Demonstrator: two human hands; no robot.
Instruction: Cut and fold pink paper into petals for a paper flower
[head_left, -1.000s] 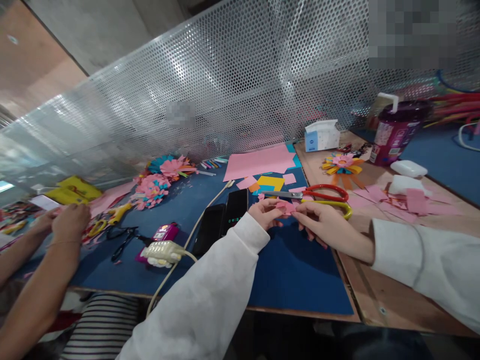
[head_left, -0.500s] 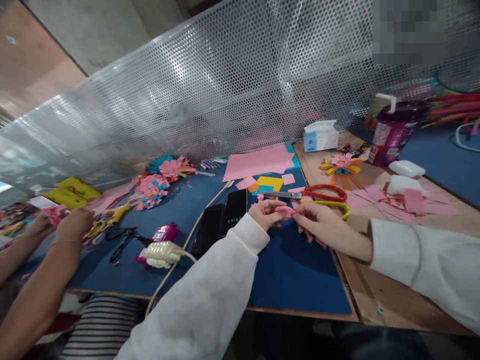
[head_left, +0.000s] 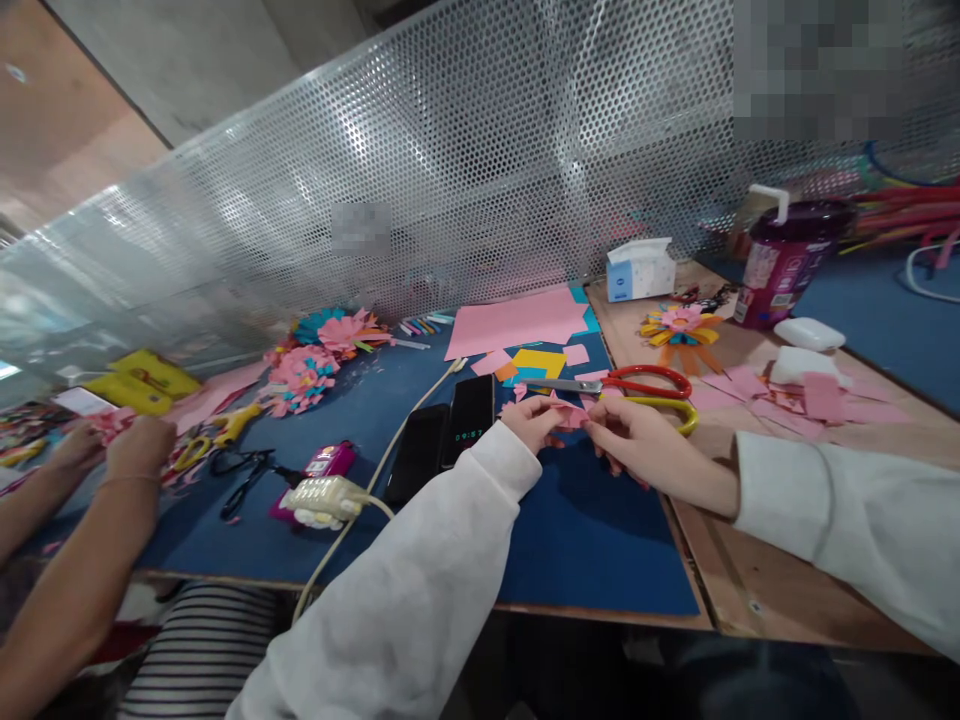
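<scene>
Between my two hands is a small piece of pink paper [head_left: 571, 414], held just above the blue tabletop. My left hand [head_left: 534, 420] pinches its left side. The fingers of my right hand [head_left: 626, 432] close on its right edge, with part of the grip hidden. Right behind my hands lie scissors [head_left: 646, 383] with one red and one yellow handle, blades pointing left. Pink, orange, blue and yellow paper scraps surround the blades, among them a yellow piece [head_left: 541, 363]. A large pink sheet [head_left: 517, 322] rests farther back.
Two phones [head_left: 472, 410] and a cable lie left of my hands. Paper flowers [head_left: 304, 380] sit beyond them. A co-worker's hands [head_left: 139, 445] handle pink paper at far left. On the right stand a tissue pack [head_left: 640, 270], a paper flower [head_left: 681, 335] and a purple cup [head_left: 784, 265].
The pink paper between my hands looks a little more spread, its raised edge now showing. My fingers have shifted slightly on it. The whole view has moved a little.
</scene>
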